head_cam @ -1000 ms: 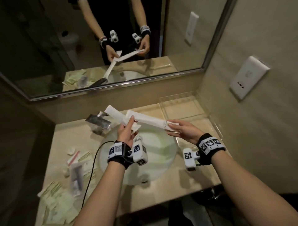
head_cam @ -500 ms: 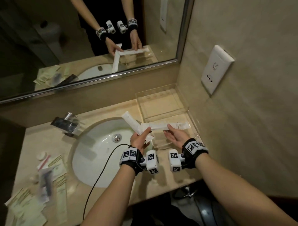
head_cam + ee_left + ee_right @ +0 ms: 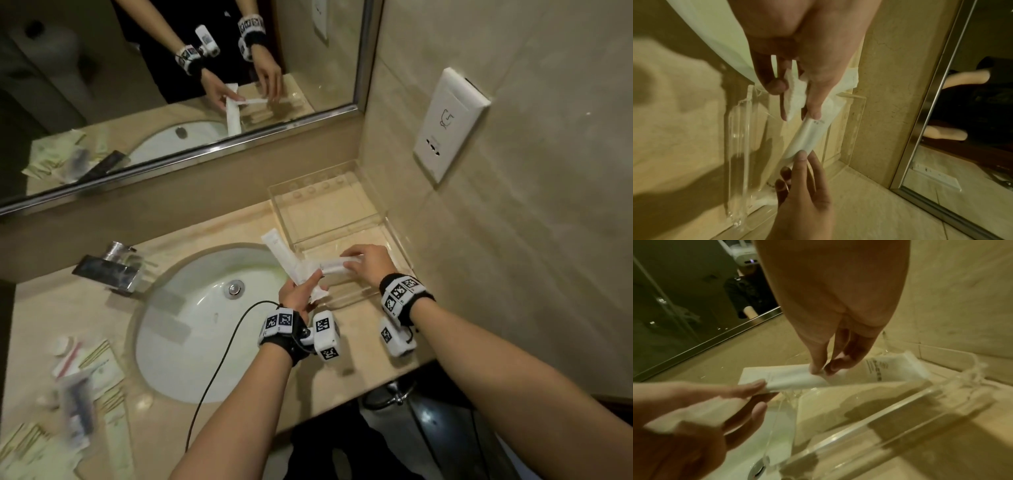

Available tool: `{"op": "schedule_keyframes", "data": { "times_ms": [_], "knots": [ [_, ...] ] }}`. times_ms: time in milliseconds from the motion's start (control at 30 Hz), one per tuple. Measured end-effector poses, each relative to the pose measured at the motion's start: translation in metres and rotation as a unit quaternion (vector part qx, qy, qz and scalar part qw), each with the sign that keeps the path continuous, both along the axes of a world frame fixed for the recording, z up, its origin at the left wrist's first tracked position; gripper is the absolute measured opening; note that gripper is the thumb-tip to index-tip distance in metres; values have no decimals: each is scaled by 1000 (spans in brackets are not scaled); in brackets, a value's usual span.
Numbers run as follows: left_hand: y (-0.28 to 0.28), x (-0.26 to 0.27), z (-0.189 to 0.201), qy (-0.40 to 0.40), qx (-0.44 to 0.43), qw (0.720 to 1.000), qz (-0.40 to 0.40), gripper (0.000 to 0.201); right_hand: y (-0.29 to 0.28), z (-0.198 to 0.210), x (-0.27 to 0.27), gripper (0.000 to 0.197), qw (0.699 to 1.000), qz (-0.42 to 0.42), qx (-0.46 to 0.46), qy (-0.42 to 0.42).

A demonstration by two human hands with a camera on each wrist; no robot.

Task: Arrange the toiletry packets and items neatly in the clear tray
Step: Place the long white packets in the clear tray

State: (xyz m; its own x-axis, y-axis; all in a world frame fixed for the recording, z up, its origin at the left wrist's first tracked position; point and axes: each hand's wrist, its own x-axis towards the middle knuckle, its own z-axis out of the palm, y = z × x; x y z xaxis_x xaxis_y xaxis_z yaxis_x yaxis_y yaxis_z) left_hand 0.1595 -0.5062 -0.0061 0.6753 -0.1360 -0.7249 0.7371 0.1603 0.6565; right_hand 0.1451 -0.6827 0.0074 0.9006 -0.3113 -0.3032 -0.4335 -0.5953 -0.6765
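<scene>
The clear tray [image 3: 329,219] stands on the counter's right end, against the wall, and is split into a far and a near compartment. My right hand [image 3: 368,263] pinches a long white packet [image 3: 337,266] low over the near compartment. My left hand [image 3: 299,294] holds that packet's other end, together with a second long white packet [image 3: 277,248] that points up-left over the basin and a small crumpled one. In the left wrist view the left hand [image 3: 799,112] pinches the packet [image 3: 809,138] above the tray wall [image 3: 740,146]. The right wrist view has the right hand [image 3: 822,369] pinching the packet [image 3: 793,376].
A white sink basin [image 3: 205,325] with a chrome faucet [image 3: 109,267] fills the counter's middle. Several loose packets and small items [image 3: 85,377] lie on the left end. A black cable [image 3: 219,359] hangs from my left wrist. A wall with a socket plate [image 3: 448,123] is right of the tray.
Both hands have moved right, from above the sink to the tray. The right hand has brought its long packet down over the near compartment.
</scene>
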Motion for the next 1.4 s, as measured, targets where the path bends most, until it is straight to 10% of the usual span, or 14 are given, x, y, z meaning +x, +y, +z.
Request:
{"op": "schedule_keyframes", "data": {
  "times_ms": [400, 867, 1067, 1167, 1400],
  "knots": [
    [24, 5, -18, -68, 156, 985, -19, 29, -6, -23, 18, 17, 977, 106, -105, 149],
    [22, 5, -7, -85, 75, 991, -67, 37, -14, -48, 11, 27, 970, 140, -163, 111],
    [15, 4, -4, -123, 77, 984, -101, 15, -1, -21, 19, 24, 995, -25, 97, 17],
    [5, 3, 1, -110, 34, 989, -97, 18, 3, 0, 22, 33, 967, 52, 231, 88],
    [3, 21, 5, -61, -48, 992, 101, 20, -24, 5, 18, 23, 971, 40, 209, 104]
  ]
}}
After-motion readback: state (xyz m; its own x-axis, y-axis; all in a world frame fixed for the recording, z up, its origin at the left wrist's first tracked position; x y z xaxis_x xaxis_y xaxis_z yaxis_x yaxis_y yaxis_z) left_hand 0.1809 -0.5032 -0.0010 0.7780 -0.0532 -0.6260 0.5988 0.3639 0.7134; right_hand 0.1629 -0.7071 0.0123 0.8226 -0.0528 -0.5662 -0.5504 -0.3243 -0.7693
